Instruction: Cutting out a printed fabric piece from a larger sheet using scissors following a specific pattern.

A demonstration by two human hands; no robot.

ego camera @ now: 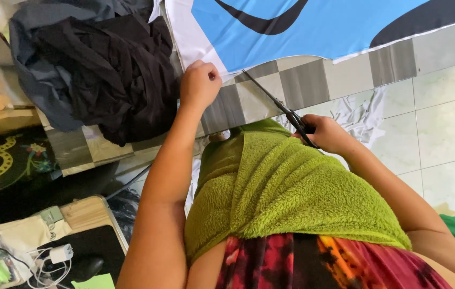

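From the head camera, your left hand is curled into a loose fist, knuckles up, pressing down on the white edge of the blue and white fabric where it meets the checkered grey table. Whether those fingers pinch the cloth, I cannot tell. Your right hand is wrapped tight around the handles of the black scissors, blades slightly parted and pointing up and left toward the fabric's edge, the tip just beside the white border. The fabric lies spread across the table's far side, black curves on the blue. A heap of dark clothes sits just left of your left hand. A green fuzzy cloth covers your front, below the scissors.
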